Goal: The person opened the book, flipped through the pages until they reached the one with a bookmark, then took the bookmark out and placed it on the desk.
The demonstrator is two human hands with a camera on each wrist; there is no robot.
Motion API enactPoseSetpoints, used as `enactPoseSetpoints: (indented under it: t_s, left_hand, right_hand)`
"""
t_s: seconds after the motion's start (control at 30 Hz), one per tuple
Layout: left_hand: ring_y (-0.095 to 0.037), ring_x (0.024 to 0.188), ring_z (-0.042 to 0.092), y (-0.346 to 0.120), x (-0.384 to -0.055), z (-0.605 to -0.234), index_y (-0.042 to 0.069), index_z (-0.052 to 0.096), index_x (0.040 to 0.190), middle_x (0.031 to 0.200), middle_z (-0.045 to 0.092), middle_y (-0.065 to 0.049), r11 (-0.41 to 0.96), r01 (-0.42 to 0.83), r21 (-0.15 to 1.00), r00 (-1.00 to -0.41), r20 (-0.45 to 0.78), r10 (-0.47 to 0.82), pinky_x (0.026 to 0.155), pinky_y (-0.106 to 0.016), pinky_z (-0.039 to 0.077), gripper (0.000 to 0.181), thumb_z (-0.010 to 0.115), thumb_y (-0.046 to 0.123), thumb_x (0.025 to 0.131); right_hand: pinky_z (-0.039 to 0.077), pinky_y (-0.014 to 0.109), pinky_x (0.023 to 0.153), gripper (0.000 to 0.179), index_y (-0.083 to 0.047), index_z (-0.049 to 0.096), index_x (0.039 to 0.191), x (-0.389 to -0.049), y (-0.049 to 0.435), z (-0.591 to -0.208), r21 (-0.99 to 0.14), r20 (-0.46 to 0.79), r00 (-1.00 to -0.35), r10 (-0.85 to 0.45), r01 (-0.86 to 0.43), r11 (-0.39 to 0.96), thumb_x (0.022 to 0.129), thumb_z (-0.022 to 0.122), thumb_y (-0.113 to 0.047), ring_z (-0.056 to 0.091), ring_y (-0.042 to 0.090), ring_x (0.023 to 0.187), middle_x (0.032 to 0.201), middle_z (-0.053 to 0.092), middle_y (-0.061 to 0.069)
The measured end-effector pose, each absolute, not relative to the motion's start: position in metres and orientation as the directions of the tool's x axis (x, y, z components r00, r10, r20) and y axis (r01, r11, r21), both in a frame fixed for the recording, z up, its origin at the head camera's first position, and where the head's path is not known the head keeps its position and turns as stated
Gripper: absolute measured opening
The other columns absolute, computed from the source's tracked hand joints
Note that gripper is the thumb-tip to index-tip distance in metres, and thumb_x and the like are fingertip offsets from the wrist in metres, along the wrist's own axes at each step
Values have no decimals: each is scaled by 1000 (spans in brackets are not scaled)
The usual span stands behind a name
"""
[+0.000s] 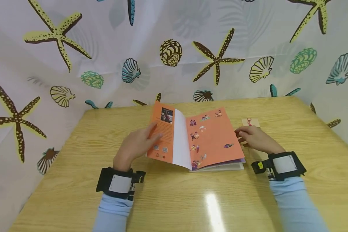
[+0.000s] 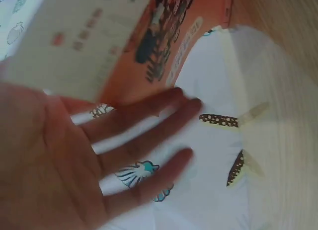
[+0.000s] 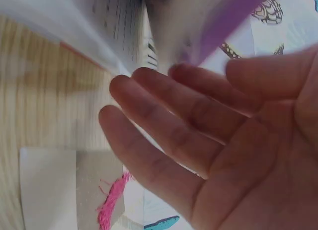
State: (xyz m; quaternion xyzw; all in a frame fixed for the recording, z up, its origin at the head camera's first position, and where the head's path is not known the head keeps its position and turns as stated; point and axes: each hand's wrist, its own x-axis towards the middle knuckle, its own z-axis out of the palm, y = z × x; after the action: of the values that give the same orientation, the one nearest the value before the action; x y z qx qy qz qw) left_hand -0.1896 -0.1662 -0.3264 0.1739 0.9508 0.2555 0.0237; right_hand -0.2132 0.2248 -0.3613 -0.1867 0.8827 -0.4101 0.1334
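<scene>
A book (image 1: 211,141) with orange printed pages stands partly open on the table. Its orange cover flap (image 1: 163,135), with a small photo and text, is lifted at the left and bends toward a white strip. My left hand (image 1: 136,145) holds that flap, thumb over its inner face; in the left wrist view the other fingers (image 2: 149,125) stretch out at the outer side. My right hand (image 1: 256,139) is at the book's right edge, fingers loosely bent and fingertips close to the pages. In the right wrist view, a blurred purple page edge (image 3: 223,36) shows above the fingers.
Behind the right hand lies a small beige card (image 1: 253,122) with a pink-red stringy mark. The wooden table (image 1: 174,199) reaches back to a white curtain (image 1: 150,35) printed with starfish and shells. Both wrists wear black camera straps.
</scene>
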Motion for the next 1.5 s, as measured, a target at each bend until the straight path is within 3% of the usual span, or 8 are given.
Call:
enactPoseSetpoints:
  t_s: [0.1,0.27,0.5,0.63,0.83,1.1,1.27,1.5]
  left_hand:
    - [-34,127,57,-158,-187,-321,8,31,160,142,58,-18,680,409,609,-895,123,428,106,-53,44,64,44,43,109]
    - [-31,145,38,-129,-182,-320,20,16,164,165,27,-5,485,514,707,-794,178,581,115,-54,31,72,28,60,106]
    - [-34,150,25,-81,-181,-350,23,33,160,166,25,-5,680,588,439,-713,-115,691,118,-52,26,57,40,47,109]
    - [-34,152,22,-69,-178,-365,27,42,156,166,24,-5,755,573,317,-711,-266,651,119,-52,26,55,51,45,105]
    - [-32,152,20,-66,-175,-368,29,48,153,167,24,-2,796,550,251,-729,-320,605,118,-52,27,53,59,41,102]
    - [-31,153,19,-68,-176,-363,26,53,150,166,25,-2,801,534,272,-723,-344,599,119,-51,26,50,58,41,103]
    - [-30,152,21,-69,-177,-361,24,57,147,165,28,-3,805,513,299,-723,-354,593,119,-50,25,46,59,38,103]
    - [-33,152,21,-69,-176,-362,22,59,145,165,29,-5,798,507,326,-723,-343,600,119,-51,25,44,60,36,103]
  right_hand:
    - [59,48,83,43,21,43,137,-213,225,-361,-794,-109,-914,-390,-156,588,112,29,-11,65,45,108,126,57,38]
    - [59,50,83,56,20,41,140,-214,218,-362,-803,-124,-921,-370,-126,583,114,24,-27,65,42,107,127,57,38]
    - [55,56,88,61,18,40,141,-212,217,-354,-791,-70,-949,-308,-135,596,113,21,-32,60,50,115,136,50,40]
    - [47,63,96,53,17,38,144,-213,212,-354,-704,-11,-940,-340,-235,671,111,43,-24,49,54,125,141,45,40]
    - [22,76,107,85,14,24,153,-214,206,-365,-538,-9,-911,-412,-342,770,92,76,-17,20,63,139,155,21,42]
    - [27,76,105,74,7,38,151,-210,194,-372,-430,-216,-869,-445,-324,843,95,68,-31,18,62,141,159,23,33]
    - [33,72,105,76,7,38,151,-209,187,-369,-385,-243,-872,-426,-316,867,95,69,-33,22,58,142,158,24,34]
    - [26,79,103,76,3,39,153,-207,189,-370,-377,-248,-878,-409,-301,876,95,69,-35,17,63,141,160,25,30]
